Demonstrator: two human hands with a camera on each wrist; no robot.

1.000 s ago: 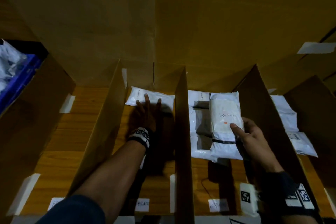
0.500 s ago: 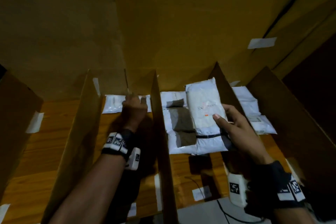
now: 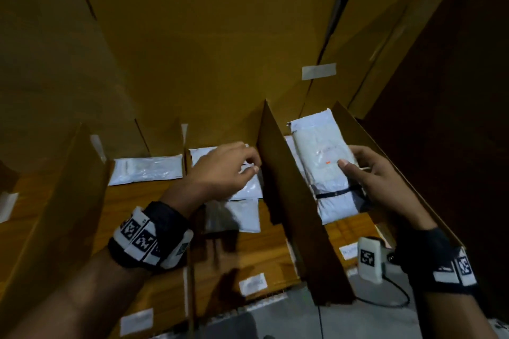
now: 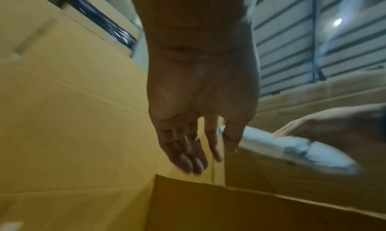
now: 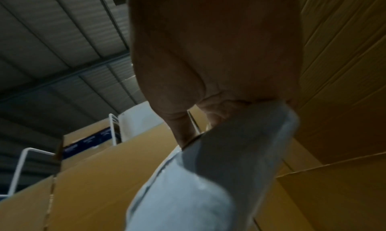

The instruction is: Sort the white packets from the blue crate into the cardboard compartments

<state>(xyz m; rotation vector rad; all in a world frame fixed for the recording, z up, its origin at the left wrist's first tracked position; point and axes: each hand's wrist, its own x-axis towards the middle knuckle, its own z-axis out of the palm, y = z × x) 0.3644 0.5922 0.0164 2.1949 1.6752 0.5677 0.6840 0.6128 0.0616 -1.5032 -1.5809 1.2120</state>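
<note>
Right hand (image 3: 385, 181) grips soft, crinkled white packet (image 3: 322, 165).

**Wooden surface carrying dividers and packets**

A wooden surface (image 3: 132, 201) is carrying upright cardboard dividers (image 3: 292, 201) that are splitting it into compartments. A white packet (image 3: 147, 170) is lying flat at the back of one compartment. In the next compartment to the right, more white packets (image 3: 245, 217) are lying flat. Small paper labels (image 3: 252, 283) are sitting along the near edge, and a white marker-tagged device (image 3: 370, 259) is resting there with its cable.
</note>
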